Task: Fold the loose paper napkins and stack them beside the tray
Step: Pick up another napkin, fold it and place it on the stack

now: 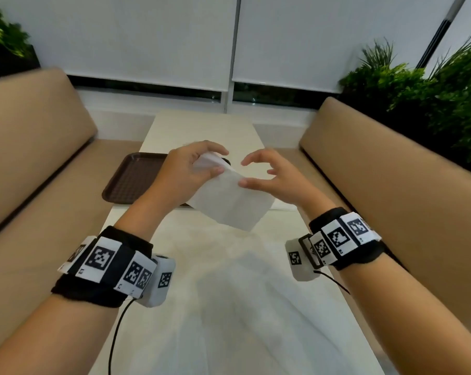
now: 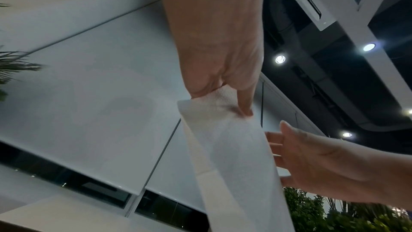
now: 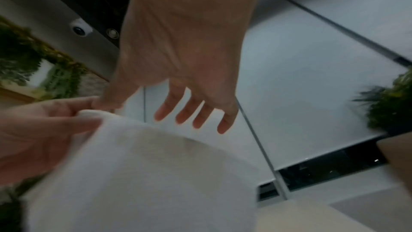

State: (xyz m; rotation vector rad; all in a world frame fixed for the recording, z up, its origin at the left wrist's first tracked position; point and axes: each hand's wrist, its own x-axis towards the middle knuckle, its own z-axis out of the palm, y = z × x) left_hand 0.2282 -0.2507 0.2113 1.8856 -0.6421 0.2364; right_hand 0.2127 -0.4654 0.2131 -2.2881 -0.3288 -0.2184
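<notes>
A white paper napkin (image 1: 231, 204) hangs in the air above the white table (image 1: 175, 131). My left hand (image 1: 202, 169) pinches its upper corner between thumb and fingers, and the sheet slopes down toward me. In the left wrist view the napkin (image 2: 234, 147) drops as a long strip from the left hand (image 2: 223, 98). My right hand (image 1: 256, 171) hovers just right of it with fingers loosely spread, its thumb at the napkin's right edge. The right wrist view shows the right hand (image 3: 178, 108) holding nothing, above the blurred napkin (image 3: 144, 174). A brown tray (image 1: 129, 180) lies behind my left hand.
Tan padded benches run along the left (image 1: 39, 158) and right (image 1: 391, 171) of the narrow table. Green plants (image 1: 431, 104) stand behind the right bench. Pale sheet-like shapes lie on the near table top (image 1: 229, 293), hard to tell from the surface.
</notes>
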